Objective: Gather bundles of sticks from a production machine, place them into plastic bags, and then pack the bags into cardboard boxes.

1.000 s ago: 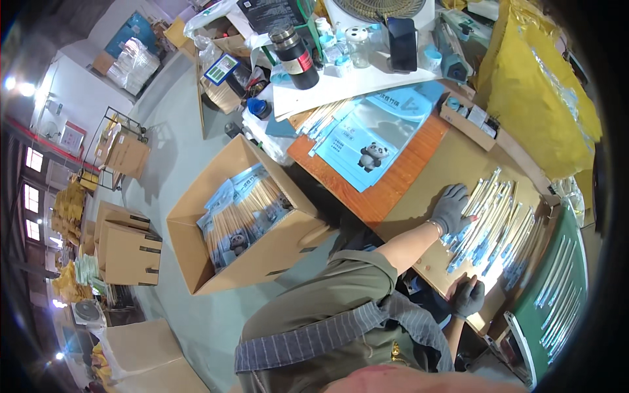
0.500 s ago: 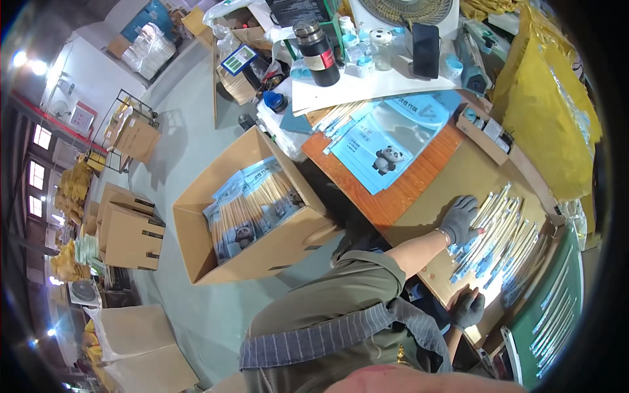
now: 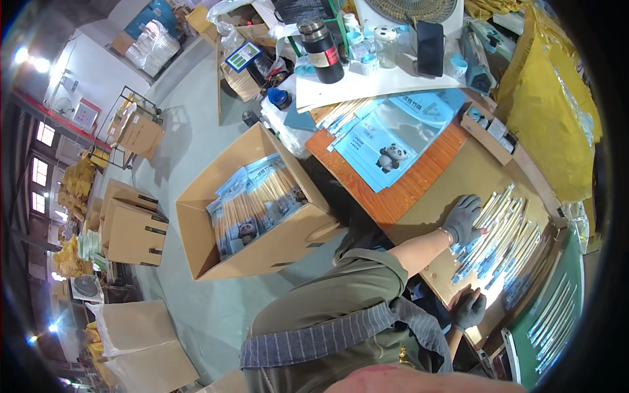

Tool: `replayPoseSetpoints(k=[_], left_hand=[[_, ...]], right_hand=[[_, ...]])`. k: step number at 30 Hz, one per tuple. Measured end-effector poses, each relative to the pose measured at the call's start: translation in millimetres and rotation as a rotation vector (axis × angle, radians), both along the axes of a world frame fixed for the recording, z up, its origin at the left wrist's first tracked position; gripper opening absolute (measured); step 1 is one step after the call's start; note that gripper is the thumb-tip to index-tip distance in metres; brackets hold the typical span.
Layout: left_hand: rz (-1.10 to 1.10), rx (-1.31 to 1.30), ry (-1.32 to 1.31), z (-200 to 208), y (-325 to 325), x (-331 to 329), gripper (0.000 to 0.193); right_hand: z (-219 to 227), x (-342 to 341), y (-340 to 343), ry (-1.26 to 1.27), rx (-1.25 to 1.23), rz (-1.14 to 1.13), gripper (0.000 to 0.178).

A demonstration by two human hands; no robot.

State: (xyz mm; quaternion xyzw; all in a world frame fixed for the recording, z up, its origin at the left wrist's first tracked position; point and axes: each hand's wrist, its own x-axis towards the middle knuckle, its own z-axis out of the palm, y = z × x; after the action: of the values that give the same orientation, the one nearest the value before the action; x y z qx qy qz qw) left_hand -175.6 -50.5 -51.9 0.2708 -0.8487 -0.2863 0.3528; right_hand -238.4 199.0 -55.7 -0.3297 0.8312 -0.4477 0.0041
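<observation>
Head view: slender wrapped sticks [image 3: 496, 241] lie right of the nearer, outstretched left hand [image 3: 463, 219], long axes slanting toward the curled right hand [image 3: 469, 310], grip indeterminable.

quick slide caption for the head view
Gloved left hand at wrapped chopsticks, gloved right hand close by; open cardboard box of packed chopsticks at left.

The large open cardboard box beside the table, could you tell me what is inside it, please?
Inside are blue-printed packs of thin tan sticks. They cover the bottom, so anything underneath cannot be seen.
</observation>
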Motion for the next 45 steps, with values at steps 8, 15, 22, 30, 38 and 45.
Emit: replayPoseSetpoints(k=[8, 15, 22, 30, 38, 45], left_hand=[[-0.044, -0.035, -0.051, 8.0, 4.3, -4.7, 0.058], [-0.068, -0.166, -0.192, 18.9, -13.4, -9.6, 0.033], [-0.099, -0.321, -0.092, -7.7, -11.2, -5.5, 0.049], [-0.087, -0.236, -0.130, -4.7, -13.8, -1.0, 0.048], [-0.068, -0.272, -0.201, -8.0, -10.3, -2.1, 0.051], [-0.046, -0.277, -0.182, -9.6, -13.6, -1.0, 0.051]], right_hand=[[3.0, 4.8, 2.4, 0.078, 0.026, -0.052, 0.036], [23.1, -6.1, -6.0, 0.014, 0.181, -0.090, 0.030], [121.1, -64.4, 10.4, 0.509, -0.104, -0.267, 0.022], [141.8, -275.8, 99.5, 0.234, 0.504, -0.912, 0.070], [119.9, -326.6, 164.1, -0.069, 0.559, -0.817, 0.084], [126.8, -196.9, -8.6, 0.295, 0.513, -0.205, 0.051]])
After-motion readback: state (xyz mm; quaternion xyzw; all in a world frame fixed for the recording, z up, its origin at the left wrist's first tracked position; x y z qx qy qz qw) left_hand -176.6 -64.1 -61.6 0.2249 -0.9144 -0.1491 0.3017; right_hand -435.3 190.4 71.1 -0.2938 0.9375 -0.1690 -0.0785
